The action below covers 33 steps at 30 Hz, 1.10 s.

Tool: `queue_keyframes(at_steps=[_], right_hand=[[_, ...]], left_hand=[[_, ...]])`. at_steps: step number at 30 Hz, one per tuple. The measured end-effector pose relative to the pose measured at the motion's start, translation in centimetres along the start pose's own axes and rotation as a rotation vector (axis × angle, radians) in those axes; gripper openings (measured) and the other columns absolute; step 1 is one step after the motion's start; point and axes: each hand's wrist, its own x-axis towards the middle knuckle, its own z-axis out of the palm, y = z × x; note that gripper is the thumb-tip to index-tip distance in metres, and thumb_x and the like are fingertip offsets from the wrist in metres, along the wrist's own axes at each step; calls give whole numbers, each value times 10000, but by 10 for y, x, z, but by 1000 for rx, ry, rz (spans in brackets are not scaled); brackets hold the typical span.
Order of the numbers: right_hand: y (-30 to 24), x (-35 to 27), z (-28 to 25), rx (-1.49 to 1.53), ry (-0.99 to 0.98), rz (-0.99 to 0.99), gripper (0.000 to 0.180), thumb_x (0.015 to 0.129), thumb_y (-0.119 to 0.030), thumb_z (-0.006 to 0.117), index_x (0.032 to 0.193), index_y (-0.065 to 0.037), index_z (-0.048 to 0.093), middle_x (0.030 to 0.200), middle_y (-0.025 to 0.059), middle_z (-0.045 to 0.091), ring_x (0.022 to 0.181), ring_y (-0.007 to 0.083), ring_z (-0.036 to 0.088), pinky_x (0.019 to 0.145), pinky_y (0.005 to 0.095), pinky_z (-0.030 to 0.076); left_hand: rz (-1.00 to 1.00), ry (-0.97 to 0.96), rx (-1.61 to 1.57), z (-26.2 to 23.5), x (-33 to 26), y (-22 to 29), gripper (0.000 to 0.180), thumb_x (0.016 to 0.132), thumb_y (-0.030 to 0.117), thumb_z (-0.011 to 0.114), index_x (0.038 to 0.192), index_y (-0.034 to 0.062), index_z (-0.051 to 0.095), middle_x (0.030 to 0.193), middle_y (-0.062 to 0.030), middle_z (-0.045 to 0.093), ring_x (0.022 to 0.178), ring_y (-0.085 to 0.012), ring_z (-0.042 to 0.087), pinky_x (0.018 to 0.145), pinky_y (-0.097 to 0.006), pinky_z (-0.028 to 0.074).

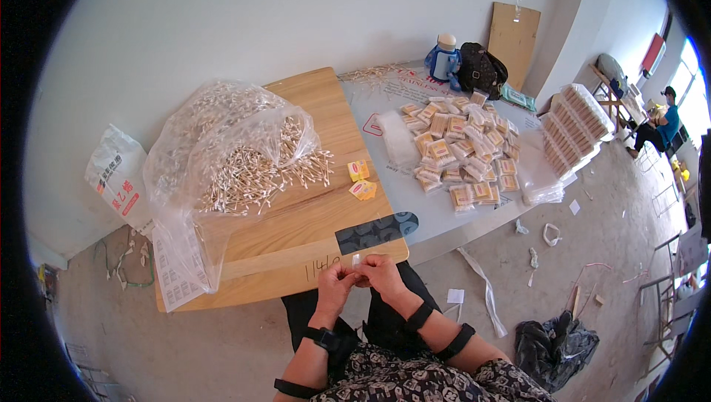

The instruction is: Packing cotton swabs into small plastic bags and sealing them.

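Note:
At the table's front edge my left hand (335, 288) and my right hand (384, 276) meet, fingers pinched together. Between the fingertips a small whitish, shiny piece (356, 259) sticks up; it looks like clear plastic, but most of it is covered by my fingers. Beyond my hands lie two small stacks of yellow cards, one (358, 171) just behind the other (363, 190). To the left, a large clear plastic bag (211, 117) lies open, with a heap of cotton swabs (252, 180) spilling onto the wooden tabletop (296, 235).
On the grey sheet-covered table at right are a pile of small filled packets (463, 143), clear empty bags (398, 139), a blue bottle (444, 62) and a dark backpack (481, 68). Stacked packs (574, 128) stand at its right end. A black plastic bag (555, 346) lies on the floor.

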Motion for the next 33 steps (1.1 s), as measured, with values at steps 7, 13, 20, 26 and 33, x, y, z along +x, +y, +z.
queue_keyframes(at_steps=[7, 13, 20, 26, 33], right_hand=[[-7, -8, 2, 80, -1, 42, 125, 894, -91, 608, 781, -46, 636, 711, -2, 613, 652, 91, 602, 588, 226, 507], [-8, -2, -6, 10, -51, -121, 135, 886, -94, 616, 759, -54, 638, 672, -43, 557, 602, 41, 486, 537, 210, 375], [-29, -3, -12, -42, -124, -129, 155, 875, -71, 617, 725, -32, 604, 642, -30, 534, 588, 60, 474, 526, 231, 367], [-27, -7, -7, 67, -89, -87, 112, 893, -79, 628, 797, -22, 622, 682, -12, 559, 611, 67, 494, 547, 220, 394], [-24, -5, -5, 240, -66, 11, 90, 900, -100, 627, 845, -30, 643, 712, -3, 591, 626, 83, 534, 581, 219, 440]], left_hand=[[-26, -17, -32, 2, -5, 12, 140, 863, 83, 677, 765, 18, 601, 650, -10, 578, 586, -84, 517, 520, -243, 398], [-164, -37, -409, 6, -2, 11, 117, 888, 53, 619, 780, 33, 579, 706, -35, 566, 630, -130, 518, 586, -284, 413], [-162, -34, -514, -9, 4, 13, 55, 888, 64, 632, 847, 32, 613, 770, -31, 608, 684, -122, 548, 639, -287, 446], [2, -65, -136, 1, 0, 35, 91, 847, 67, 701, 895, 13, 646, 763, -16, 629, 693, -79, 565, 622, -237, 470], [227, 55, 199, 8, -2, 35, 120, 813, 27, 734, 887, 7, 642, 742, -5, 634, 668, -56, 570, 601, -212, 480]])
